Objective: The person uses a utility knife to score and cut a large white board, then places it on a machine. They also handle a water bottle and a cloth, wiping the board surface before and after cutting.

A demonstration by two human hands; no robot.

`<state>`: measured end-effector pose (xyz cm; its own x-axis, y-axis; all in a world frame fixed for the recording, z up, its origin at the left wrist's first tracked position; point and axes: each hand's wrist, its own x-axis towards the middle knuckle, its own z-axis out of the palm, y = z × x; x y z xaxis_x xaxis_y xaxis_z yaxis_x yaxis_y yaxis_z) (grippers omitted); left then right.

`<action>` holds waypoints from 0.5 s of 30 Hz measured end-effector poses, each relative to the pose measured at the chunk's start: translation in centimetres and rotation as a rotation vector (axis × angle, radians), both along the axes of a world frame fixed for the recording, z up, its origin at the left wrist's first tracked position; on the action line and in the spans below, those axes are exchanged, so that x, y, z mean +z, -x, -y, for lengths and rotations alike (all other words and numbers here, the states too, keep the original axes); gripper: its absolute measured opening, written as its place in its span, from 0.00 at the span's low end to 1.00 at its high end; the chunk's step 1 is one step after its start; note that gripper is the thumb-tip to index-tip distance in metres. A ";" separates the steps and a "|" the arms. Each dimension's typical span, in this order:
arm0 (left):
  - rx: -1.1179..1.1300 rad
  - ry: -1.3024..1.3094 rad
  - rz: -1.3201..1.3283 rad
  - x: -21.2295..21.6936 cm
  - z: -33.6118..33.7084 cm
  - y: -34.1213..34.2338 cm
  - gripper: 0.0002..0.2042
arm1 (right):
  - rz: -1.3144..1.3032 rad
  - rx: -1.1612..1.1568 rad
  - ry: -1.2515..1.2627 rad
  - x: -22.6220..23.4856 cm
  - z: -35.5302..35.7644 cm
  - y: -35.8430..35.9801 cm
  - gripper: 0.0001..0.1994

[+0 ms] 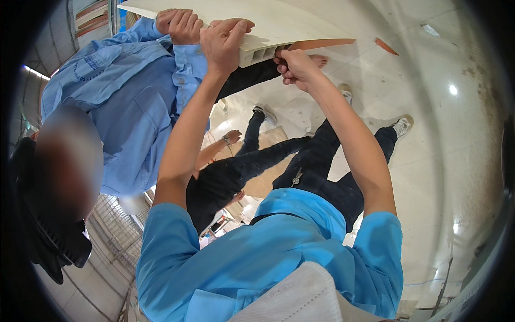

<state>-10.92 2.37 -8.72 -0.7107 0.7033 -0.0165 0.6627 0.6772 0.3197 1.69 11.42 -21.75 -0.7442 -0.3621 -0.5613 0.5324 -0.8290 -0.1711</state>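
Note:
A long cream panel (300,24) with hollow cells along its near end crosses the top of the view. My left hand (222,45) is closed over its near edge, the fingers lying across the top face. Just right of the open cells, my right hand (300,68) has its fingers curled in, the fingertips against the panel's end. What they pinch, if anything, is hidden. An orange-brown strip (324,44) runs along the panel's edge beyond that hand. To the left of my left hand, a co-worker's hands (179,26) also grip the panel.
The co-worker in a light blue shirt (131,107) stands close at my left. Another person in dark clothes (225,177) is lower down, behind my left arm. On the glossy tiled floor (429,107) lie an orange-brown scrap (386,46) and a small pale piece (429,30).

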 end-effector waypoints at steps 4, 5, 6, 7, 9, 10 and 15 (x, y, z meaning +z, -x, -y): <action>0.005 -0.018 0.023 -0.3 0.1 0.3 0.17 | -0.002 -0.233 0.120 -0.1 2.1 -1.0 0.09; -0.003 -0.026 0.009 -0.4 0.0 0.3 0.16 | 0.005 -0.275 0.131 -0.2 2.7 -1.2 0.09; -0.003 -0.026 -0.006 -0.4 0.0 0.3 0.16 | 0.012 -0.316 0.144 -0.3 3.3 -1.4 0.09; 0.000 -0.022 -0.021 -0.4 0.0 0.2 0.15 | -0.003 -0.362 0.165 -0.2 3.9 -1.5 0.09; 0.011 -0.048 0.004 -0.3 -0.1 0.2 0.15 | -0.008 -0.451 0.212 0.0 4.8 -1.5 0.09; 0.016 -0.052 0.026 -0.2 -0.2 0.1 0.15 | 0.006 -0.507 0.232 0.1 5.1 -1.5 0.09; 0.038 -0.015 0.101 -0.2 0.2 0.3 0.18 | 0.022 -0.588 0.011 -0.7 4.9 -3.3 0.13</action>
